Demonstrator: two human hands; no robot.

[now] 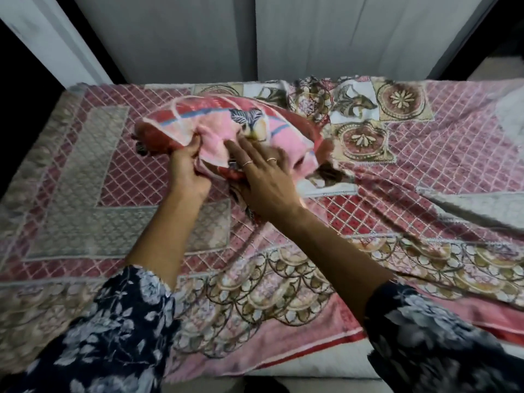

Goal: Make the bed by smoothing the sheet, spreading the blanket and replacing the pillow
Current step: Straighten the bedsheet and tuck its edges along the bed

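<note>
Between 2 hands — pillow, left-gripped.

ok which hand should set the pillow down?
Left, probably. The left hand is already closed on the pillow by its near edge; the right hand only lies flat on top, fingers spread.

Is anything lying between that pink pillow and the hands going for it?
Nothing visible. The left hand already grips the pillow at its near edge, and the right hand lies flat against its cover, fingers spread. Only the patterned sheet lies beneath.
</note>
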